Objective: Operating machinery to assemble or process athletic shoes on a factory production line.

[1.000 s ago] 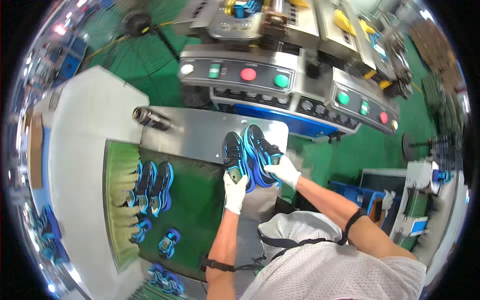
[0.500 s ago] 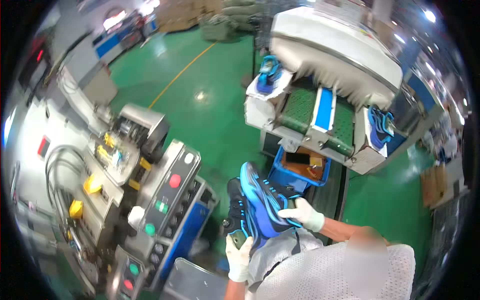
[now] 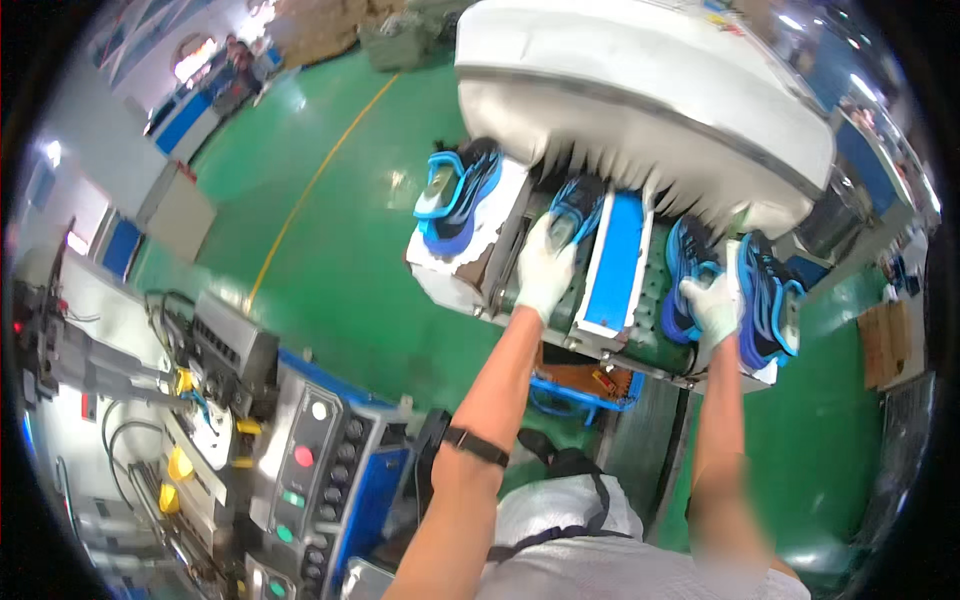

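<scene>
My left hand (image 3: 545, 268), in a white glove, is closed on the heel end of a black and blue sneaker (image 3: 580, 205). That shoe lies toe-first on the left green conveyor belt (image 3: 566, 303), at the fringe of the machine's opening. On the right belt (image 3: 645, 318), my right hand (image 3: 712, 308), also gloved, grips the heel end of a second sneaker (image 3: 686, 255). Between the belts runs a white-edged blue strip (image 3: 618, 262). Another sneaker (image 3: 460, 195) stands on the left ledge, and one more sneaker (image 3: 768, 300) rests on the right ledge beside my right hand.
A big white machine hood (image 3: 640, 90) with a hanging fringe (image 3: 630, 165) spans the belts. Under their near end sits a blue crate (image 3: 600, 400). At left stands a control panel (image 3: 310, 450) with coloured buttons, next to a machine with yellow parts (image 3: 180, 465).
Both hands have moved forward from near my body to the belts, carrying the pair of sneakers apart, one onto each belt. The view has shifted toward the hooded machine.
</scene>
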A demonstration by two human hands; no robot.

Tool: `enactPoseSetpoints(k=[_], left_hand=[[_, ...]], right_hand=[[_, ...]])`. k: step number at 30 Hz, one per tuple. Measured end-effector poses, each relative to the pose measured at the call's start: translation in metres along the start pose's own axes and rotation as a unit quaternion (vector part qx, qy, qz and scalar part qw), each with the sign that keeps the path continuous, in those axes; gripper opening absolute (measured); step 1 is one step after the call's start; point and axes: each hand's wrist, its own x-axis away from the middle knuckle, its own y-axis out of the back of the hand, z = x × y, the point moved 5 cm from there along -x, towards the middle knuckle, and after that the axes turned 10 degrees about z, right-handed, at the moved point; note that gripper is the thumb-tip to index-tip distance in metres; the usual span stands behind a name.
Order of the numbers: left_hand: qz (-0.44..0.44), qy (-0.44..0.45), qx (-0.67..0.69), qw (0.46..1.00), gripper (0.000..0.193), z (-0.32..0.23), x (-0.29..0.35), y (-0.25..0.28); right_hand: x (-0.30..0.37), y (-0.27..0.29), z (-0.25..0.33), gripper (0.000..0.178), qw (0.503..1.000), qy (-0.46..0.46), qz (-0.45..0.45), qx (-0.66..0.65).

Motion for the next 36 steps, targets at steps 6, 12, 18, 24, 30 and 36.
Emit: enactPoseSetpoints(k=[6, 12, 18, 24, 30, 36], left_hand=[[0.1, -0.078, -0.179, 0.976, 0.077, 0.002, 0.055, 0.044], [-0.092, 0.36, -0.256, 0.892, 0.051, 0.018, 0.417, 0.2], [-0.471, 0.559, -0.216, 0.647, 0.044, -0.118, 0.749, 0.128], [-0.605, 0.613, -0.076, 0.503, 0.032, -0.128, 0.85, -0.034], [-0.749, 0.468, 0.211, 0.42, 0.029, -0.056, 0.919, -0.113], [-0.777, 0.375, 0.351, 0.363, 0.029, -0.053, 0.972, -0.15]], right_hand=[[-0.007, -0.003, 0.065, 0.07, 0.958, 0.242, -0.135, -0.071], [0.085, -0.148, 0.098, 0.053, 0.83, 0.508, 0.16, 0.164], [0.169, -0.221, 0.148, 0.049, 0.74, 0.506, 0.442, -0.02], [0.219, -0.303, 0.16, 0.049, 0.692, 0.376, 0.615, -0.015], [0.293, -0.387, 0.162, 0.047, 0.641, 0.424, 0.638, 0.038], [0.454, -0.396, 0.186, 0.047, 0.55, 0.483, 0.669, 0.132]])
